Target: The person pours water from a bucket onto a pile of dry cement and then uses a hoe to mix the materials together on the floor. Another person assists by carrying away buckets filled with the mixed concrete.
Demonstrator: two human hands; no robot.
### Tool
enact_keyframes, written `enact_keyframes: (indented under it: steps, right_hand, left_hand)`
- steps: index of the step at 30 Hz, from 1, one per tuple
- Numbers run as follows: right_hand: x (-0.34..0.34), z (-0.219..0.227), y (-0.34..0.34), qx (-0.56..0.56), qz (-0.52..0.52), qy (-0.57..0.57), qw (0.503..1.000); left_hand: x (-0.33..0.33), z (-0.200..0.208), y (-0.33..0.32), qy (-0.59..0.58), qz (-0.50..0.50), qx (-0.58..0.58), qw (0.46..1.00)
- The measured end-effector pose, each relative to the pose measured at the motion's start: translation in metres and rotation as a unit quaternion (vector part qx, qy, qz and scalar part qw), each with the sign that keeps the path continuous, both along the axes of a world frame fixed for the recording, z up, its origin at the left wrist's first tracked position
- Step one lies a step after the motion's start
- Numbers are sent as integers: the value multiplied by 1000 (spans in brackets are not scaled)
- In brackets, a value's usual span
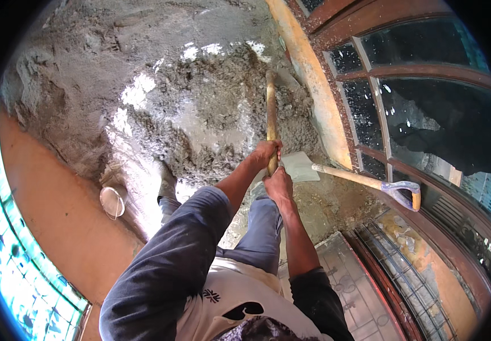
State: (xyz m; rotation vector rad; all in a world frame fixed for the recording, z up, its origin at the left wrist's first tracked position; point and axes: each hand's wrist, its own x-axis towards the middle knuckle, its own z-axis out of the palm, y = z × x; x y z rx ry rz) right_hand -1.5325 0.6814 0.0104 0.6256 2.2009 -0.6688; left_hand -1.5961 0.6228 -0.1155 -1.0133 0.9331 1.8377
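Both my hands grip the wooden handle of a hoe (272, 108), which points away from me over a heap of wet grey mortar (211, 108). My left hand (267, 152) is wrapped round the handle farther up. Just below it, my right hand (279, 184) is closed round the near part. At the far end the hoe's head lies against the mortar by the right wall and is mostly hidden. Close to my right hand rests a shovel (347, 175), its grey blade beside my leg and its D-shaped grip leaning toward the window.
A small pale bucket (113, 202) with a wire handle stands by the orange wall (57, 199) on the left. Wood-framed windows (427, 102) line the right side. Metal mesh (407, 273) and a tiled slab (347, 278) lie at the lower right. My boot (166, 182) stands at the mortar's edge.
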Motion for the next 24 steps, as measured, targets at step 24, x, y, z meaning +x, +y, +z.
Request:
enact_keyframes:
  steps: [24]
  right_hand:
    - [165, -64, -102, -277, -158, -80, 944]
  left_hand:
    - [44, -78, -178, 68, -79, -381, 919]
